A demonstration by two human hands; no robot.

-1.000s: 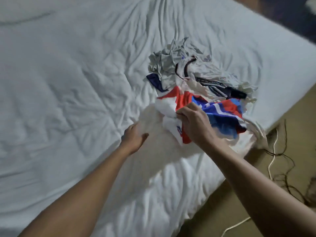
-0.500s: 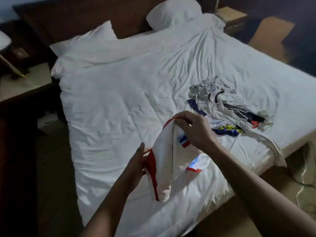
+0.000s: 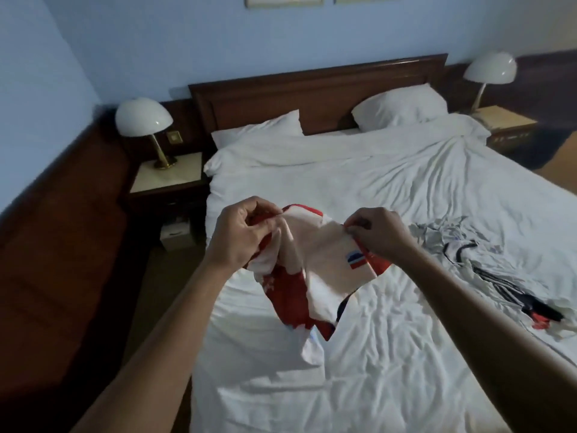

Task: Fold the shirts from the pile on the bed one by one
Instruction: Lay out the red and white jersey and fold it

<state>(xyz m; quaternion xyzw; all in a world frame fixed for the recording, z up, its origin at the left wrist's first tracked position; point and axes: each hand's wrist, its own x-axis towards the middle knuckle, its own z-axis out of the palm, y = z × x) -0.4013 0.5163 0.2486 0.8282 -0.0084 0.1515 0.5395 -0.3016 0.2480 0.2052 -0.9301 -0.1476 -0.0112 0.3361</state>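
Observation:
A white and red shirt (image 3: pixel 321 260) with a small red, white and blue patch hangs in the air above the near left part of the bed (image 3: pixel 390 354). My left hand (image 3: pixel 242 235) pinches its upper edge on the left, and my right hand (image 3: pixel 376 234) pinches the upper edge on the right. The shirt's lower end droops crumpled onto the sheet. The pile of shirts (image 3: pixel 487 270), grey, white and dark with a bit of red, lies on the bed to the right of my right arm.
Two pillows (image 3: pixel 399 109) lean at the wooden headboard (image 3: pixel 312 95). A bedside table (image 3: pixel 168 175) with a domed lamp (image 3: pixel 145 120) stands left of the bed, and another lamp (image 3: pixel 490 71) is at the far right. A small box (image 3: pixel 176 234) sits on the floor by the left table.
I lifted the white and red shirt off the pile and carried it left. Both hands now hold its top edge spread apart. The view has risen to show the headboard.

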